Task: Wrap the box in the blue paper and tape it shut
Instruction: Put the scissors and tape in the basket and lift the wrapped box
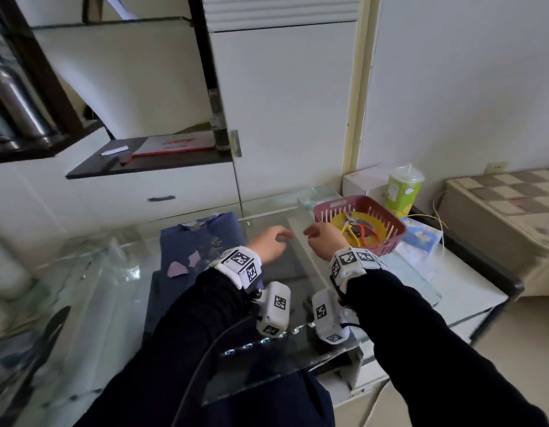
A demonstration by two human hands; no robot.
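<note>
The box wrapped in blue paper point(196, 241) lies on the glass table point(119, 272), left of centre. Its paper has pale torn patches and a taped seam at the far end. My left hand point(268, 241) hovers just right of the box with relaxed fingers and holds nothing. My right hand point(324, 240) is a short way further right, beside the pink basket point(387, 238). Its fingers are curled toward my left hand, and blur hides whether they pinch anything. A yellow tape roll point(376, 224) lies in the basket under red and yellow-handled pliers point(356, 229).
A green lidded cup point(402, 192) and a white box point(364, 181) stand behind the basket, with a blue tissue pack point(424, 235) to its right. White cabinets and a dark shelf point(150, 163) are beyond the table. The glass edge point(282, 337) runs near my wrists.
</note>
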